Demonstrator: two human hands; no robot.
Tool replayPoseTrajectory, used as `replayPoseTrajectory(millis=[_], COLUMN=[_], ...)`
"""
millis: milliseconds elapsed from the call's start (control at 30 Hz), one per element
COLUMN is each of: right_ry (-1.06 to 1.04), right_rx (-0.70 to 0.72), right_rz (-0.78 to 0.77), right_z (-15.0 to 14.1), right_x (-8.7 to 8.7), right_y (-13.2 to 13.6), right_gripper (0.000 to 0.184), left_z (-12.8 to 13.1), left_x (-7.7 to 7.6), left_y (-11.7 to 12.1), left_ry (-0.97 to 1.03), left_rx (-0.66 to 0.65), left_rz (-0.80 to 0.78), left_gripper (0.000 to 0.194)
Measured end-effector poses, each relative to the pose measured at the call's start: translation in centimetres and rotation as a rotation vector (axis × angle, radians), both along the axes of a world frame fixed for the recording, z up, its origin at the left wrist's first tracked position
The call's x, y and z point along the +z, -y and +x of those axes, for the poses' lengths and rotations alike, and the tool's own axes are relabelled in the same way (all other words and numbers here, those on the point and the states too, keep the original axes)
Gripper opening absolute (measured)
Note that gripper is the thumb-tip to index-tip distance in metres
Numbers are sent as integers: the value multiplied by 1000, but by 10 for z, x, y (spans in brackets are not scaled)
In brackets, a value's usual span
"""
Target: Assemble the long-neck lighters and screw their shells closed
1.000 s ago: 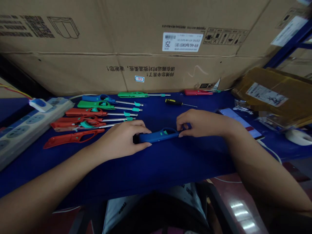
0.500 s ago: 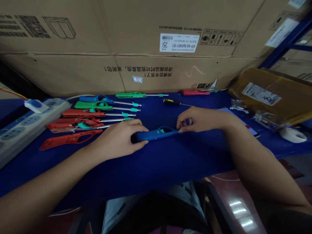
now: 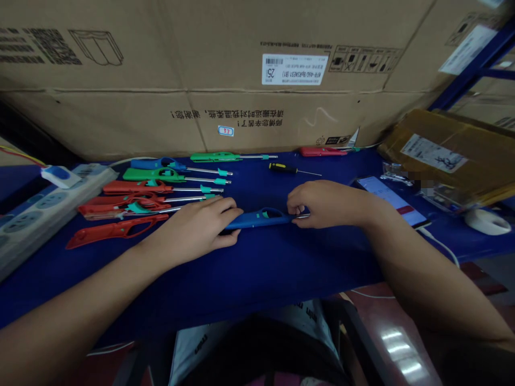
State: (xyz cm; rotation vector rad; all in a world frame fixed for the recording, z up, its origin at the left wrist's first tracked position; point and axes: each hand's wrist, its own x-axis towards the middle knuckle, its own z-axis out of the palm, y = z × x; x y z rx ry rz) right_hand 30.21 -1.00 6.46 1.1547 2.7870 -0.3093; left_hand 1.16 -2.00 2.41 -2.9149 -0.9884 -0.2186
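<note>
A blue long-nosed lighter lies across the table in front of me, its trigger loop on the far side with a bit of green inside. My left hand is closed around its handle end, thumb on the near side and fingers on the far side. At the other end, my right hand pinches the lighter's nose, where a short piece of metal tube shows at the fingertips. The rest of that tube is hidden by the hand. Behind the left hand lie several red, green and blue lighters, most with metal tubes and green pieces.
A black-and-yellow screwdriver lies beyond the right hand. A green lighter and a red one rest by the cardboard box. On the right are a phone and brown package; a power strip stands left.
My left fingers have come further over the handle end, hiding its dark tip. At the right fingertips a bit of metal tube now shows. The camera view has shifted slightly.
</note>
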Motion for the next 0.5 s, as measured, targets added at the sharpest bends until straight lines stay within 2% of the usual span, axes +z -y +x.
replayPoseTrajectory(millis=[233, 500], right_ry=[-61, -138], right_rx=[-14, 55], right_rz=[-56, 3], right_z=[-1, 1], right_x=[-3, -1], right_y=[-2, -3], right_gripper=[5, 7], left_z=[3, -1], left_x=[-3, -2], left_y=[2, -1], left_ry=[-139, -98], left_rx=[5, 36], left_rz=[96, -39], left_gripper=[29, 37])
